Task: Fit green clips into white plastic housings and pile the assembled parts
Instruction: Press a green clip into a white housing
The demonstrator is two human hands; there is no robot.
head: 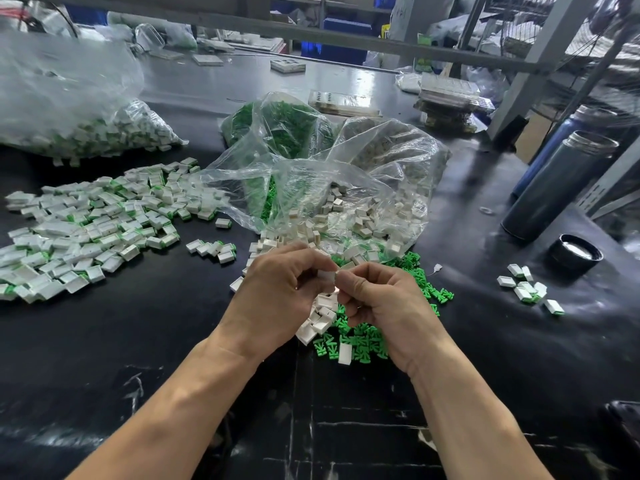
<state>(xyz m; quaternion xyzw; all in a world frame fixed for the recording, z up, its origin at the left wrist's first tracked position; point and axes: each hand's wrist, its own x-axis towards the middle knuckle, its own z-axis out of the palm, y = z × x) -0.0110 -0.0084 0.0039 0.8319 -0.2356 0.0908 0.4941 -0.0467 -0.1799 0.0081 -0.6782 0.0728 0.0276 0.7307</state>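
Both hands meet above the black table [485, 358], fingers curled in. The left hand [277, 289] pinches a small white housing [327, 274] at its fingertips; the right hand [384, 299] pinches the housing's other end, and whether it also holds a clip cannot be told. Below them lie loose green clips [363, 337] and white housings. The pile of finished parts [90, 223] sits well to the left.

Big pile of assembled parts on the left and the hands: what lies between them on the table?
In the head view, a small cluster of assembled parts lies between the big pile and the left hand; around it is bare black table.
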